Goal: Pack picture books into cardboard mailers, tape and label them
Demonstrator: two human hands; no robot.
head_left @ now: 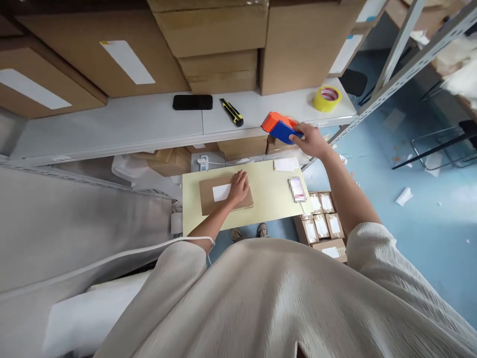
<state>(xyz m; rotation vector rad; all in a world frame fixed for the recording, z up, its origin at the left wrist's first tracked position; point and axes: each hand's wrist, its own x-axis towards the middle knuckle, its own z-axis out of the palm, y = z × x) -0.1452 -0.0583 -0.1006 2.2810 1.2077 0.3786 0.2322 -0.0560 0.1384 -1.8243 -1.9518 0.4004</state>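
My left hand [239, 187] lies flat on a closed cardboard box [207, 191] with a white label [220, 192]. The box rests on a pale yellow table [266, 191] in front of me. Out to the right, at the height of the shelf edge, my right hand [311, 141] is closed around an orange and blue tape dispenser [279, 128]. Whether tape is loaded in it I cannot tell. Behind the dispenser, a yellow roll of tape [327, 99] and a yellow and black utility knife [231, 112] sit on the grey shelf [149, 119].
A black phone [193, 102] lies on the shelf, with large cardboard boxes [294, 49] behind it. On the table's right side are a lit phone [297, 190] and a white card [285, 164]. Several small labelled boxes [321, 227] stand below at right. A white cable [122, 256] crosses my left arm.
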